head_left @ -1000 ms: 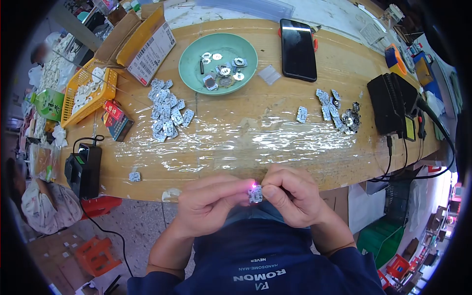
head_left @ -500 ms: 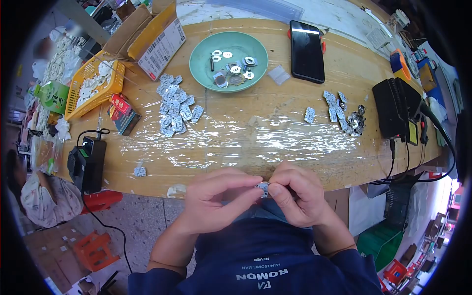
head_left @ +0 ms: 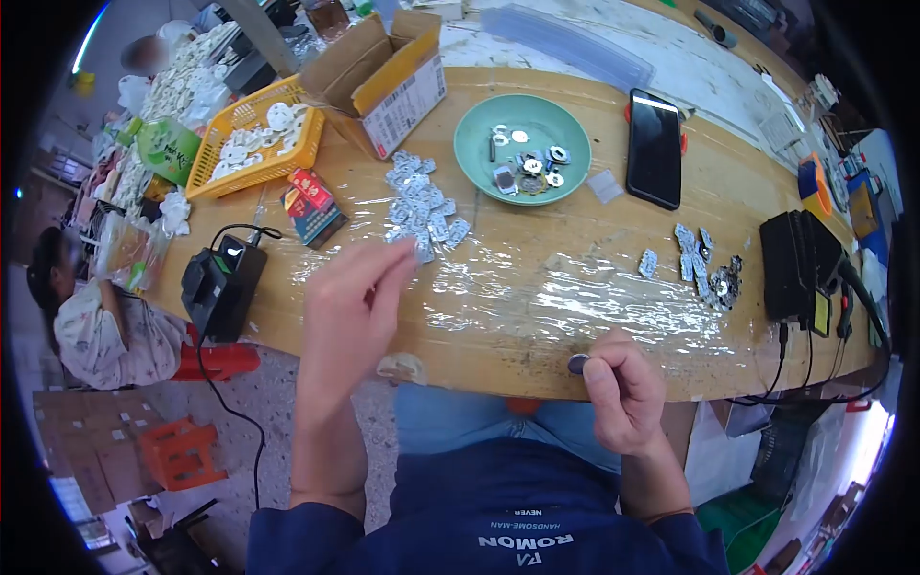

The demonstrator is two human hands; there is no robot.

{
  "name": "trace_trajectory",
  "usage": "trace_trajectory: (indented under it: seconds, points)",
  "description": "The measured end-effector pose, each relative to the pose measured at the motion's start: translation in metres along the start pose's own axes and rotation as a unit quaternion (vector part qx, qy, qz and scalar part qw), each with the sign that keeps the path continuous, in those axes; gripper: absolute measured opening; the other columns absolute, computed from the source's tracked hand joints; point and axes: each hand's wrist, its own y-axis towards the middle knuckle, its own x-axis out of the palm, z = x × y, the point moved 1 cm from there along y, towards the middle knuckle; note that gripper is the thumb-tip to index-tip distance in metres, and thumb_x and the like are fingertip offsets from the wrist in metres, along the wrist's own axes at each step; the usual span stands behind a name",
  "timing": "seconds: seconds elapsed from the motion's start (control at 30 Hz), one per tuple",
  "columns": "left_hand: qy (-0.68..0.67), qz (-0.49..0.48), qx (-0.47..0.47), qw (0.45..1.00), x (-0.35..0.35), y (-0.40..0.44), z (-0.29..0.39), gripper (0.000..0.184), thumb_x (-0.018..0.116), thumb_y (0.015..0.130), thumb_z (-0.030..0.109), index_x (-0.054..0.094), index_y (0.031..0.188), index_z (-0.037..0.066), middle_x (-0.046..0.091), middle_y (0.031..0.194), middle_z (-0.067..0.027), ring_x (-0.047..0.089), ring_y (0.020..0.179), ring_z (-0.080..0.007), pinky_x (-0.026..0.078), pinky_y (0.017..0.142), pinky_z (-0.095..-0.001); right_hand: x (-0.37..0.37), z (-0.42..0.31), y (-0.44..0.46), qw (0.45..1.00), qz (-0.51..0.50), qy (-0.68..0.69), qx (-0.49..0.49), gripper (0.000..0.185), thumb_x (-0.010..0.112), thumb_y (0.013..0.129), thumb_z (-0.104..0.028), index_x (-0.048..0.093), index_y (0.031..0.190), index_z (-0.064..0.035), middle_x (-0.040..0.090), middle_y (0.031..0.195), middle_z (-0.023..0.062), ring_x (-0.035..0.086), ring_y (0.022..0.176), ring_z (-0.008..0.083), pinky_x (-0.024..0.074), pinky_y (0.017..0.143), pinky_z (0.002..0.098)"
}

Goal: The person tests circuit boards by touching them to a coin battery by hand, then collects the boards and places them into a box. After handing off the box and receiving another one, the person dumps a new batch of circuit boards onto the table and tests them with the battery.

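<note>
Near the lower edge of the pile of small grey-white boards point(head_left: 417, 196) is my left hand point(head_left: 353, 307), its thumb and forefinger brought together; whether anything is between the fingertips is too small to tell. My right hand point(head_left: 625, 388) is closed at the front edge of the table, pinching a small dark round part point(head_left: 578, 363) between thumb and forefinger. One lone board point(head_left: 648, 264) lies beside a smaller group of boards point(head_left: 688, 254) on the right, which touches a dark cluster of round metal parts point(head_left: 724, 286).
Behind stand a green bowl point(head_left: 470, 158) of small parts, a phone point(head_left: 655, 149), a cardboard box point(head_left: 407, 105) and a yellow basket point(head_left: 307, 153). Black devices sit left point(head_left: 225, 287) and right point(head_left: 791, 259). A seated person point(head_left: 105, 326) is at the far left.
My hands have parted; the left has moved up and left toward the board pile, the right slightly rightward. The board between them is no longer visible there, and a dark round part shows in my right hand.
</note>
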Motion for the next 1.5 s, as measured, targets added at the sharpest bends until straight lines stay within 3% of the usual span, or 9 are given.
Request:
trace_trajectory:
  seconds: [0.13,0.2,0.33,0.4,0.57,0.67,0.77,0.93,1.5]
  points:
    - [-0.098,0.077,-0.056,0.991,-0.009,0.005,-0.008,0.022,0.071,0.098,-0.003,0.077,0.119,-0.002,0.078,0.097,-0.0077,0.066,0.076,-0.0078,0.050,0.063,-0.0237,0.001,0.003,0.001,0.999,0.041,-0.002,-0.021,0.008,0.065,0.101,-0.001,0.065,0.094,0.0020,0.063,0.078,0.0092,0.054,0.063,0.0173,0.0418,0.057,0.0299]
    - [-0.097,0.122,-0.048,0.987,-0.024,-0.002,-0.024,0.019,0.074,0.096,0.001,0.077,0.114,-0.003,0.075,0.091,-0.0123,0.066,0.070,-0.0112,0.051,0.060,-0.0296,0.000,0.003,-0.001,0.999,0.041,0.001,-0.020,0.007,0.065,0.101,-0.001,0.065,0.094,0.0022,0.062,0.078,0.0089,0.053,0.063,0.0173,0.0413,0.057,0.0299]
    - [0.051,0.049,-0.096,0.993,-0.065,-0.026,-0.032,0.011,0.074,0.095,0.001,0.075,0.104,-0.005,0.070,0.087,-0.0111,0.065,0.070,-0.0143,0.050,0.063,-0.0288,0.001,0.002,-0.001,0.999,0.035,-0.008,-0.015,0.007,0.065,0.100,0.000,0.065,0.094,0.0026,0.060,0.077,0.0083,0.053,0.063,0.0171,0.0401,0.056,0.0296]
    - [0.105,-0.062,-0.145,0.982,-0.072,-0.035,-0.031,0.017,0.079,0.090,0.000,0.074,0.106,-0.003,0.061,0.086,-0.0035,0.055,0.070,-0.0083,0.044,0.062,-0.0252,0.002,0.002,0.001,0.999,0.032,-0.016,-0.017,0.007,0.066,0.100,0.000,0.065,0.094,0.0027,0.060,0.077,0.0082,0.053,0.063,0.0170,0.0399,0.056,0.0296]
    - [0.082,-0.083,-0.139,0.983,-0.067,-0.043,-0.039,0.023,0.083,0.082,0.000,0.074,0.102,-0.001,0.065,0.089,-0.0052,0.057,0.070,-0.0116,0.045,0.063,-0.0280,0.002,-0.003,0.001,1.000,0.015,-0.028,0.005,0.011,0.062,0.104,-0.005,0.064,0.096,0.0015,0.061,0.082,0.0054,0.050,0.070,0.0134,0.0398,0.064,0.0276]
    - [0.015,-0.096,-0.094,0.991,-0.059,-0.044,-0.027,0.019,0.080,0.084,-0.005,0.074,0.102,0.000,0.070,0.094,-0.0064,0.064,0.075,-0.0126,0.049,0.065,-0.0264,0.003,-0.002,0.005,0.999,0.018,-0.040,-0.029,0.005,0.067,0.099,0.001,0.065,0.095,0.0030,0.061,0.077,0.0098,0.055,0.062,0.0183,0.0417,0.056,0.0314]
    - [-0.164,-0.132,-0.036,0.977,-0.022,-0.046,0.011,0.021,0.075,0.087,-0.009,0.076,0.105,0.000,0.074,0.093,-0.0119,0.074,0.085,-0.0227,0.058,0.073,-0.0321,0.005,-0.005,0.008,0.998,0.017,-0.048,-0.037,0.003,0.068,0.098,0.002,0.066,0.096,0.0027,0.063,0.078,0.0108,0.057,0.062,0.0206,0.0436,0.056,0.0321]
    - [-0.272,-0.175,0.066,0.944,0.030,-0.042,0.036,0.027,0.074,0.088,-0.014,0.079,0.112,-0.002,0.075,0.100,-0.0131,0.072,0.081,-0.0169,0.057,0.070,-0.0271,0.003,-0.003,0.004,0.997,0.016,-0.057,-0.043,0.005,0.070,0.095,0.005,0.067,0.099,0.0022,0.064,0.079,0.0119,0.062,0.064,0.0242,0.0464,0.057,0.0339]
    - [-0.369,-0.189,-0.051,0.908,0.065,-0.053,0.044,0.024,0.071,0.092,-0.016,0.075,0.115,-0.007,0.071,0.103,-0.0152,0.074,0.083,-0.0175,0.066,0.073,-0.0269,0.005,0.001,0.009,0.994,-0.017,-0.072,-0.084,0.004,0.069,0.098,0.002,0.066,0.099,0.0015,0.063,0.078,0.0115,0.060,0.065,0.0263,0.0456,0.058,0.0360]
